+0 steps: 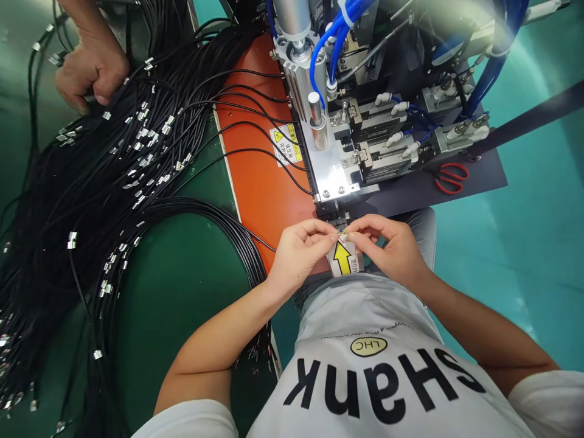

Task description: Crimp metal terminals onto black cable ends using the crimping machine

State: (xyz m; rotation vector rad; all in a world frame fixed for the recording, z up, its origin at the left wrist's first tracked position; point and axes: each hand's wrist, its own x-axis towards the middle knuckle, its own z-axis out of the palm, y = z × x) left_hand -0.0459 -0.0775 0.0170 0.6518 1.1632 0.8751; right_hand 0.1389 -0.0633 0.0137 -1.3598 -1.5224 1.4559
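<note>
Close together at the near end of the machine, both my hands pinch fine coloured wires (341, 232). My left hand (298, 246) is closed, thumb against forefinger, on the left side of the wires. From the right, my right hand (389, 244) pinches them the same way. The wires are tiny, and the fingertips partly hide them. Just below my fingers is a label with a yellow arrow (343, 258). Beyond them stands the metal machine (335, 173), with several black cables (255, 152) running into its left side across an orange plate (255, 182).
A large heap of black cables (182, 121) with shiny metal connectors covers the green table (182, 274) on the left. Another person's hand (93, 70) rests by the heap. Blue air hoses (335, 39) rise from the machine. Red-handled scissors (451, 177) lie to the right.
</note>
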